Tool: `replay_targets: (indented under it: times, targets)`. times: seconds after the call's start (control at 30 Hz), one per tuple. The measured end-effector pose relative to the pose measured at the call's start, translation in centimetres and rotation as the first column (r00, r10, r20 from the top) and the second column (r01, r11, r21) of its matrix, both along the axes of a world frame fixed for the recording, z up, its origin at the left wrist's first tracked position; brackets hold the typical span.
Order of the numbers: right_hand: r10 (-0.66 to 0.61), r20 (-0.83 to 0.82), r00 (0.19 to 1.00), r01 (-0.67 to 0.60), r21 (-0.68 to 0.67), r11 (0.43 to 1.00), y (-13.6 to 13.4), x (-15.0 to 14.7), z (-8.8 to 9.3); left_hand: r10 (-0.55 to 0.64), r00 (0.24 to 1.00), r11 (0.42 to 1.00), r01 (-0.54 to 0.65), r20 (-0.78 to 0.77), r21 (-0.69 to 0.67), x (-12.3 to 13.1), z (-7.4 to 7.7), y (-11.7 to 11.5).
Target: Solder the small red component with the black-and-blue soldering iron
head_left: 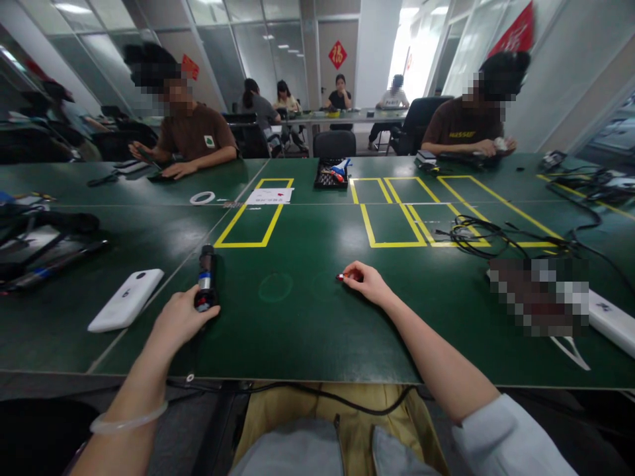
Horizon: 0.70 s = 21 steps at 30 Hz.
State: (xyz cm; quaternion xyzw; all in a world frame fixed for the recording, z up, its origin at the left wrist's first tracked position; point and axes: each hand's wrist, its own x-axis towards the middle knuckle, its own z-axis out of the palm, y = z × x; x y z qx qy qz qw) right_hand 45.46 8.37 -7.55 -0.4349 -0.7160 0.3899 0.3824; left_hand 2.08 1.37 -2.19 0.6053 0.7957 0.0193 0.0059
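Note:
On the left of the green table (pixel 297 330), my left hand (pixel 183 314) is closed around the lower end of a black cylinder (pixel 206 268). It has a silver and blue band and some red near my fingers; its exact kind is unclear. Farther right, my right hand (pixel 367 281) pinches a small red-and-silver piece (pixel 340 277) just over the tabletop. Most of that piece is hidden by my fingertips, too small to name. Two faint ring marks show on the surface between my hands. A white oblong case (pixel 126 299) lies left of my left hand.
Yellow tape outlines (pixel 397 243) and a paper sheet (pixel 270 196) lie ahead, with a black tray of tools (pixel 331 175) beyond. Tangled black cables (pixel 471 231) spread at right, near a white device (pixel 610 317). A tape roll (pixel 202 198) is left. Two co-workers sit opposite.

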Motion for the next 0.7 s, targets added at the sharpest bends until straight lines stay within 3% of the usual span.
replay_targets:
  times: [0.1,0.43,0.57,0.7]
  targets:
    - [-0.005,0.008,1.000,0.005,0.000,1.000,0.1,0.0,-0.1,-0.078,0.996,0.996,0.079,0.036,-0.040,4.6,0.3,0.8]
    - [0.080,-0.103,0.991,-0.075,0.052,0.996,0.3,0.2,-0.3,-0.394,0.910,0.919,0.390,0.132,0.060,20.4,-0.4,4.3]
    - [0.075,-0.084,0.994,-0.068,0.089,0.994,0.3,0.4,-0.2,-0.469,0.869,0.883,0.463,0.156,0.074,24.5,-0.7,5.0]
    - [0.048,-0.037,0.998,-0.043,0.127,0.991,0.4,0.4,-0.5,-0.518,0.839,0.855,0.510,0.164,0.091,26.6,-1.2,5.3]
